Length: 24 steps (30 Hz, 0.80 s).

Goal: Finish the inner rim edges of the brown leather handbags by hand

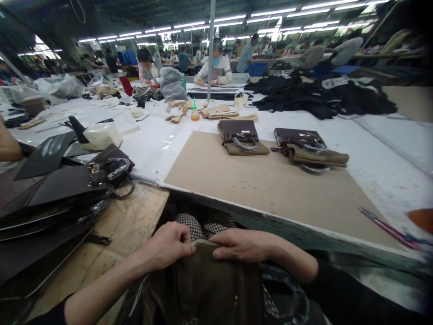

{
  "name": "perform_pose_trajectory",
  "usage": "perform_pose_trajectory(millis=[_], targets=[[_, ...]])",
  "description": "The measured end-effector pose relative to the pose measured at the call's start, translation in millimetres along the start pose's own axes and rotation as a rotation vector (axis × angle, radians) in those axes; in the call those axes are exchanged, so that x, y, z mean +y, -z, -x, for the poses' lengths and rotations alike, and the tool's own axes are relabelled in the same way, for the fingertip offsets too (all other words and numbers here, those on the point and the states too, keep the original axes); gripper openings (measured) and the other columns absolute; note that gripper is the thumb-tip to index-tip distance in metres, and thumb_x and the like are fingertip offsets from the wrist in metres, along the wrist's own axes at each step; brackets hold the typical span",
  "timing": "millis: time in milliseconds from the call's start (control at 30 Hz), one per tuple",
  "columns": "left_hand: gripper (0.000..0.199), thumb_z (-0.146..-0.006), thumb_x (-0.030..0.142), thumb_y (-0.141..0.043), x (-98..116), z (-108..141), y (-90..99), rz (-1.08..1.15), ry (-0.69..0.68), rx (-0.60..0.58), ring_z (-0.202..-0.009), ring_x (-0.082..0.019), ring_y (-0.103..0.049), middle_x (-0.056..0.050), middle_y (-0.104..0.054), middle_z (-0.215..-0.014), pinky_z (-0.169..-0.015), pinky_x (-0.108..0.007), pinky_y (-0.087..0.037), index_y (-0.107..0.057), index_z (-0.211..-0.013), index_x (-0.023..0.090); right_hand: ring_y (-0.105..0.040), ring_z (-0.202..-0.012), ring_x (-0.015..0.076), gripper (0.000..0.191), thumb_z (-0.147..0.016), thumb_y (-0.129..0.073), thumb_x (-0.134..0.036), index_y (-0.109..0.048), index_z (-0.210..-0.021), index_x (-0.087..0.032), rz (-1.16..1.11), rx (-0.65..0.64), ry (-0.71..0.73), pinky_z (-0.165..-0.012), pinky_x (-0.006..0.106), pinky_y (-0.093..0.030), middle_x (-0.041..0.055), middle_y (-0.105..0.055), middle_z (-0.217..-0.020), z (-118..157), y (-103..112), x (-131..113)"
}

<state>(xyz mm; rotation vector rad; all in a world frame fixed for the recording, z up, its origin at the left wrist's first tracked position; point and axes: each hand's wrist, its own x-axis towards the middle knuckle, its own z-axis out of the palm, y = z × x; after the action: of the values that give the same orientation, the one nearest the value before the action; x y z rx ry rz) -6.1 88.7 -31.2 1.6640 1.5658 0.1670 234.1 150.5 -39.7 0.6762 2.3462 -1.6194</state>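
A dark brown bag (216,284) lies across the lap at the bottom centre, its upper edge toward the table. My left hand (172,243) pinches that edge at its left end, fingers curled. At the right end of the same edge, my right hand (240,244) grips with the thumb on the near side and the fingers over the far side. A plastic-wrapped handle (287,289) shows below my right forearm. The bag's lower part runs out of the picture.
Two folded brown bags (241,135) (309,146) lie on a tan board (264,180). Dark bags (57,185) are stacked at left. Pink-handled tools (389,228) rest at right, a glue bottle (195,112) further back. A person (216,67) sits across the table.
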Motion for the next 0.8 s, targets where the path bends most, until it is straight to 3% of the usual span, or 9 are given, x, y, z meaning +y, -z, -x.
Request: perform_pose_trajectory(millis=[333, 800], targets=[[0.028, -0.073, 0.047, -0.067, -12, -4, 1.5, -0.017, 0.002, 0.021, -0.064, -0.013, -0.056, 0.004, -0.063, -0.064, -0.054, -0.027, -0.033, -0.065, -0.067, 0.019, -0.059, -0.095, 0.0183, 0.035, -0.096, -0.052, -0.038, -0.065, -0.119, -0.015, -0.209, -0.054, 0.080, -0.080, 0.024, -0.045, 0.0051, -0.065, -0.107, 0, 1, 1], [0.026, -0.071, 0.043, -0.064, 4, 0, 1.5, -0.149, 0.000, 0.066, -0.059, -0.013, -0.054, 0.002, -0.062, -0.059, -0.053, -0.026, -0.030, -0.062, -0.061, 0.019, -0.060, -0.108, 0.0224, 0.037, -0.098, -0.053, -0.036, -0.062, -0.129, -0.019, -0.254, -0.096, 0.134, -0.088, 0.027, -0.046, 0.0049, -0.065, -0.118, 1, -3, 5]])
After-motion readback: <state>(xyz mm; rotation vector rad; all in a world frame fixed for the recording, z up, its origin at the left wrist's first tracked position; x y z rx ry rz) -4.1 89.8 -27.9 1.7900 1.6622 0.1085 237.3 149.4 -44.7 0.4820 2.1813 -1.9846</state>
